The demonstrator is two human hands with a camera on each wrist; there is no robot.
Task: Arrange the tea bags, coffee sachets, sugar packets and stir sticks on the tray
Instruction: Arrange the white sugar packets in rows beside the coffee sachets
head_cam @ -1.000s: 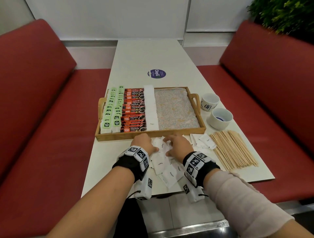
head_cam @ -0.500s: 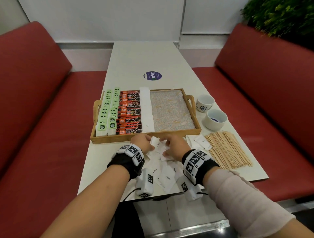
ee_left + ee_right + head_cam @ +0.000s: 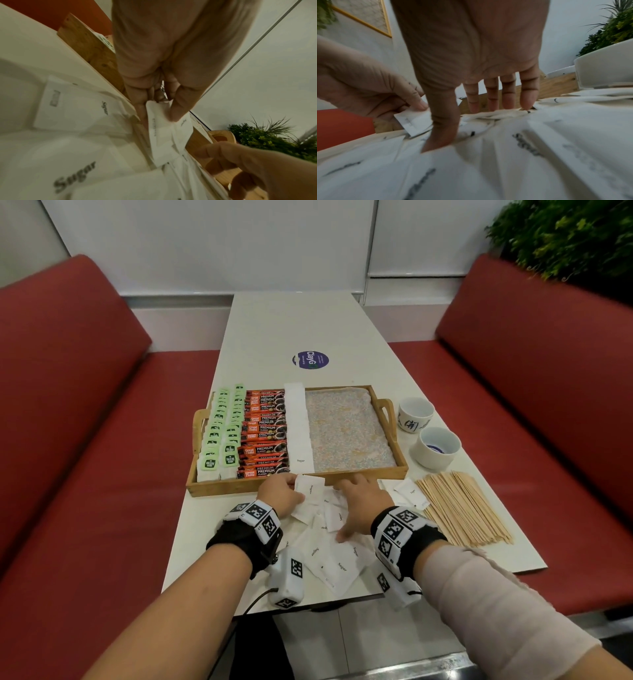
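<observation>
The left hand (image 3: pixel 279 494) pinches a few white sugar packets (image 3: pixel 310 489) between thumb and curled fingers (image 3: pixel 178 108), just off the tray's near rim. The left wrist view shows at least two packets in that pinch; the head view shows only the top one. The right hand (image 3: pixel 363 505) lies flat, its four straight fingers (image 3: pixel 526 98) and thumb spread and pressing on a loose pile of packets (image 3: pixel 334 559) at the tabletop's near edge; the right wrist view shows the fingertips touching paper, which the head view hides. Their number cannot be counted. The wooden tray (image 3: pixel 394 474) holds two columns of green tea bags (image 3: pixel 219 436) along its left edge, then one column of red coffee sachets (image 3: pixel 263 433), then one column of sugar (image 3: pixel 298 426). Its right half shows bare liner. A bundle of stir sticks (image 3: pixel 462 508) lies at the tabletop's right edge, with two white cups (image 3: pixel 428 429) beyond it.
</observation>
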